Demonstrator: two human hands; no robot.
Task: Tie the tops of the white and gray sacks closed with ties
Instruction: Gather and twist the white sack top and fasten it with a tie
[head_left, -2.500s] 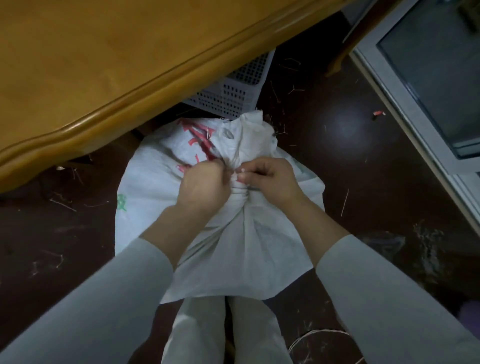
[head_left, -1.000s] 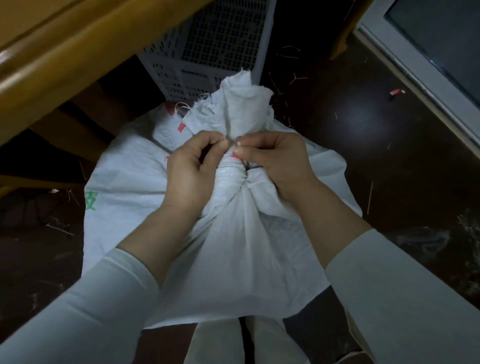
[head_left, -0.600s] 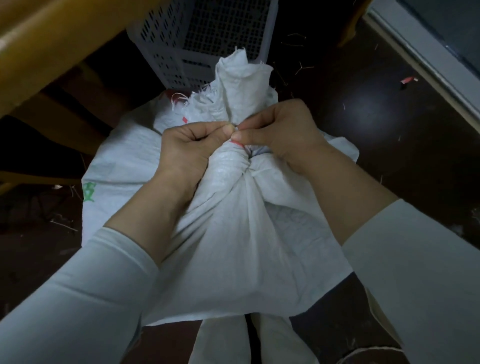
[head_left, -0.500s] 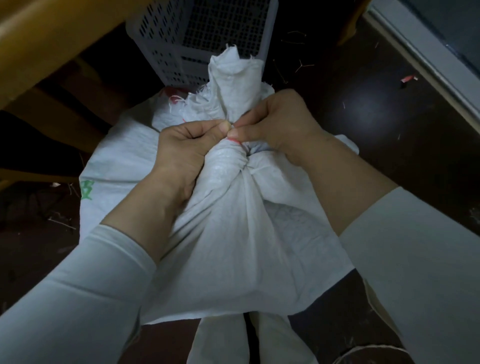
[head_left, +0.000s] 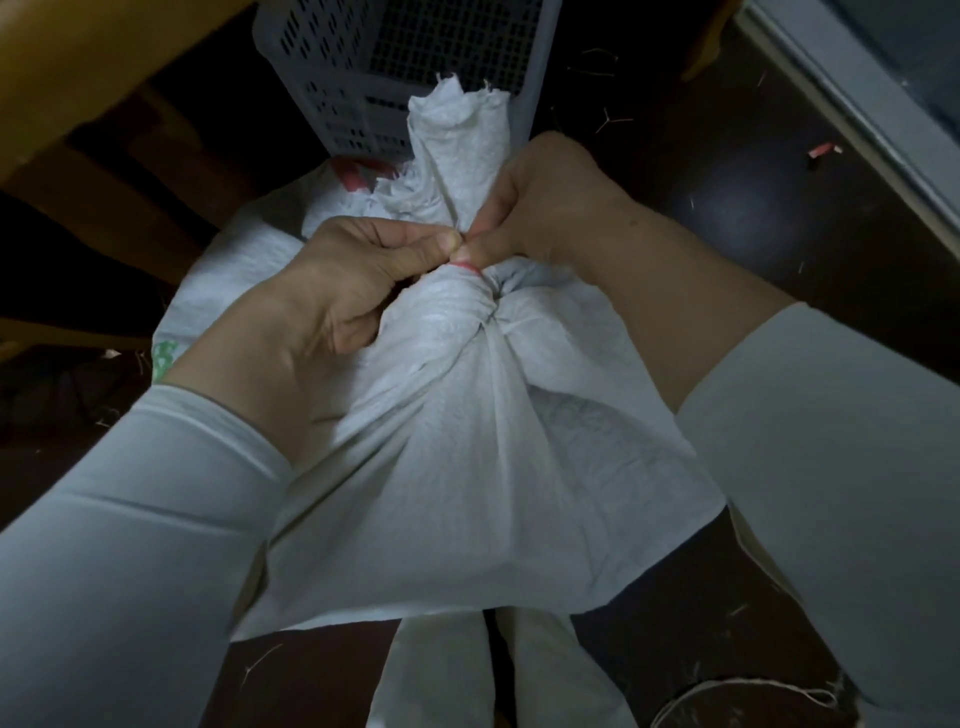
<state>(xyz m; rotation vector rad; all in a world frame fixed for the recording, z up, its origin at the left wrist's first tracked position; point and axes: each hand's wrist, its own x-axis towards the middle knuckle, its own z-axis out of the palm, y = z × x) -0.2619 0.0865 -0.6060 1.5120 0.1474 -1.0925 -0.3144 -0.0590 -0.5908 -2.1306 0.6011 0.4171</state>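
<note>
Left hand (head_left: 332, 280) and right hand (head_left: 545, 208) pinch the red tie (head_left: 465, 266) round the white sack (head_left: 467, 441); a slip could loosen it.

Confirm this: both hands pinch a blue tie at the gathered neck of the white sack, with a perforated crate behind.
Wrong on colour: the head view shows the tie is red, not blue. Otherwise right: the left hand and right hand pinch it at the gathered neck of the white sack, with the perforated crate behind.
</note>
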